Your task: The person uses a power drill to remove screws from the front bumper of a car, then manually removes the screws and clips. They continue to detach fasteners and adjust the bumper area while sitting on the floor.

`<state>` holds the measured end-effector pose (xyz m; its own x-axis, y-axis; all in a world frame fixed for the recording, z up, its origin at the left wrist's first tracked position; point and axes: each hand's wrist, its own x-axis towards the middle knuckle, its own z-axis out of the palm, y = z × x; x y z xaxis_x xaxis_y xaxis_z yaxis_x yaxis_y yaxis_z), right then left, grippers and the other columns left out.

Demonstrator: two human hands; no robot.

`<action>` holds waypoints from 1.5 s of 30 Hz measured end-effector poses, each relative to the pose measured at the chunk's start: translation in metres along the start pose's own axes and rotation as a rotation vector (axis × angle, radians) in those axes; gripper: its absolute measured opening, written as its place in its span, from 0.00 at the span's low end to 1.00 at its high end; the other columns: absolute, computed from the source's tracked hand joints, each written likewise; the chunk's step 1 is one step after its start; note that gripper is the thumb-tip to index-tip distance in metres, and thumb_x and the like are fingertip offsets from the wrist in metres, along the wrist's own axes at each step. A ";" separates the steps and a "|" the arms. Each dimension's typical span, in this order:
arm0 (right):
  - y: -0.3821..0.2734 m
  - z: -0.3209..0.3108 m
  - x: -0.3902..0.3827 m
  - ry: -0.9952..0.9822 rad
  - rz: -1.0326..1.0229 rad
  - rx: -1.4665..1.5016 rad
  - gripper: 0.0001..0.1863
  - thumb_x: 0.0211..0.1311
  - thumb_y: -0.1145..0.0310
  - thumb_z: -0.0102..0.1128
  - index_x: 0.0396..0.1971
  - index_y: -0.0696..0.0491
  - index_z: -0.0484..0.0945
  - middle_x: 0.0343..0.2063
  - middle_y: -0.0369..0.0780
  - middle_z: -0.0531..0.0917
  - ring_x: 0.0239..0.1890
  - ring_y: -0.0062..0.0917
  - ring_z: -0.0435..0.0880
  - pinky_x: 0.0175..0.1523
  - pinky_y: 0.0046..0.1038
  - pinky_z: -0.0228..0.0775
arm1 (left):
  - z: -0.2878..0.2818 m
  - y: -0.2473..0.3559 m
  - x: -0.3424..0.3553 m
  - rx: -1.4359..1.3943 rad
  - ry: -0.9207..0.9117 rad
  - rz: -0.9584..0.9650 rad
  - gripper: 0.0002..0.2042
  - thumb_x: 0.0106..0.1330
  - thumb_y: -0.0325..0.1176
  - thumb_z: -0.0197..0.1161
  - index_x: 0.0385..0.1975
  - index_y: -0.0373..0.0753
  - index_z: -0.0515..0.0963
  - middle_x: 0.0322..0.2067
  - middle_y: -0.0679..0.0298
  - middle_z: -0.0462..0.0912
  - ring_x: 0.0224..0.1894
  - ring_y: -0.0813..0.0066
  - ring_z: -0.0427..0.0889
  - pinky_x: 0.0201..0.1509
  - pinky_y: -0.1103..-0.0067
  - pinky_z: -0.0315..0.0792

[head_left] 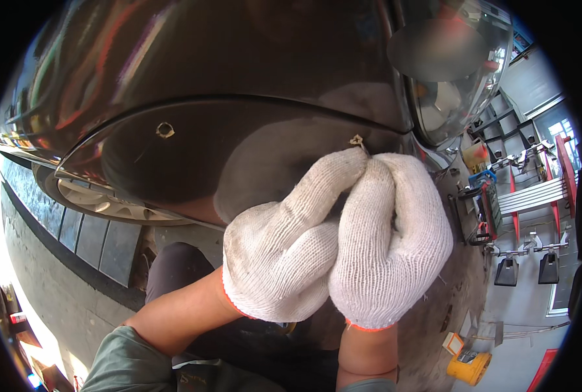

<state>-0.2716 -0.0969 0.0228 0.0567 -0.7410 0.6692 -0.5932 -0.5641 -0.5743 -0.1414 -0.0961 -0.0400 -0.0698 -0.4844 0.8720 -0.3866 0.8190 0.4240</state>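
— What do you have in view right now?

— I see both of my hands in white knit gloves, pressed together against the dark car body panel (193,59). My left hand (284,251) comes up from the lower left, its fingers stretched toward a small metal clip (357,140) that sits in the panel's curved seam. My right hand (392,242) lies just beside it, touching it, curled into a loose fist with the knuckles toward me.

— Are the hands gripping anything?

— The fingertips of both meet right at the clip, touching it or nearly so. The left is mostly closed, its forefinger extended along the seam. The right is folded tight. I cannot tell whether either one actually pinches the clip, since the gloves cover the contact.

— Where exactly is that clip?

— On the seam line of the wheel arch, just above my fingertips, near the headlight (457,72) at the upper right. A second clip (165,130) sits in the same seam, well apart to the left.

— What else is around?

— Below the arch on the left I see the wheel rim (101,199) and a dark tyre. On the floor at the lower right stands a yellow container (468,366). Further right there is a metal rack (532,196) with red parts.
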 end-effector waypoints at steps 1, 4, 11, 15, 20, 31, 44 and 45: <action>-0.001 0.001 0.000 0.000 0.012 0.014 0.08 0.77 0.73 0.59 0.39 0.62 0.83 0.30 0.44 0.85 0.33 0.28 0.84 0.41 0.31 0.77 | -0.002 0.000 0.001 -0.005 -0.008 -0.005 0.18 0.51 0.28 0.76 0.43 0.32 0.87 0.65 0.38 0.82 0.44 0.54 0.94 0.32 0.73 0.84; -0.002 -0.002 0.000 -0.008 0.048 0.026 0.08 0.78 0.73 0.59 0.39 0.62 0.83 0.30 0.43 0.84 0.32 0.27 0.83 0.40 0.30 0.76 | -0.001 0.001 0.002 -0.047 -0.027 -0.014 0.18 0.51 0.28 0.75 0.43 0.32 0.87 0.64 0.37 0.82 0.42 0.53 0.94 0.31 0.74 0.84; -0.006 -0.008 0.006 -0.097 0.104 0.043 0.08 0.78 0.73 0.60 0.38 0.61 0.84 0.26 0.42 0.83 0.30 0.26 0.83 0.38 0.29 0.75 | 0.002 0.000 -0.003 0.019 0.006 0.018 0.18 0.49 0.28 0.76 0.42 0.30 0.86 0.64 0.34 0.81 0.34 0.57 0.92 0.28 0.74 0.81; -0.004 -0.008 0.005 -0.095 0.082 0.041 0.08 0.78 0.73 0.60 0.38 0.61 0.84 0.26 0.42 0.84 0.30 0.26 0.84 0.38 0.29 0.76 | 0.000 0.000 -0.002 0.029 -0.018 0.020 0.19 0.50 0.27 0.75 0.43 0.30 0.86 0.64 0.33 0.81 0.34 0.58 0.92 0.29 0.75 0.81; -0.009 -0.005 0.003 -0.033 0.035 -0.053 0.08 0.77 0.72 0.61 0.40 0.62 0.85 0.29 0.44 0.86 0.32 0.28 0.86 0.40 0.30 0.78 | 0.003 -0.003 0.000 -0.013 0.002 0.036 0.19 0.51 0.27 0.75 0.45 0.30 0.87 0.64 0.34 0.82 0.40 0.54 0.94 0.32 0.74 0.83; -0.001 -0.014 0.010 -0.124 0.018 -0.008 0.06 0.75 0.74 0.62 0.37 0.61 0.85 0.25 0.45 0.85 0.26 0.30 0.87 0.35 0.31 0.78 | 0.011 -0.003 -0.006 0.015 0.034 0.028 0.19 0.50 0.26 0.76 0.44 0.30 0.87 0.63 0.35 0.83 0.41 0.52 0.94 0.34 0.73 0.85; -0.002 -0.007 0.004 -0.064 0.044 0.003 0.07 0.76 0.74 0.61 0.37 0.60 0.85 0.25 0.44 0.85 0.27 0.29 0.87 0.36 0.31 0.78 | 0.003 0.006 -0.002 0.013 -0.020 -0.034 0.18 0.52 0.27 0.77 0.44 0.28 0.87 0.63 0.32 0.81 0.39 0.49 0.94 0.34 0.72 0.86; -0.001 -0.006 0.003 -0.057 0.049 0.011 0.07 0.76 0.74 0.61 0.37 0.60 0.85 0.26 0.44 0.85 0.27 0.30 0.87 0.36 0.31 0.78 | 0.004 0.005 -0.001 -0.002 -0.008 -0.023 0.18 0.52 0.27 0.77 0.44 0.28 0.87 0.63 0.32 0.81 0.40 0.48 0.94 0.34 0.72 0.86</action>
<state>-0.2758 -0.0964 0.0290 0.0735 -0.7874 0.6120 -0.5877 -0.5300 -0.6113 -0.1471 -0.0930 -0.0401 -0.0678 -0.5058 0.8600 -0.3861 0.8081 0.4449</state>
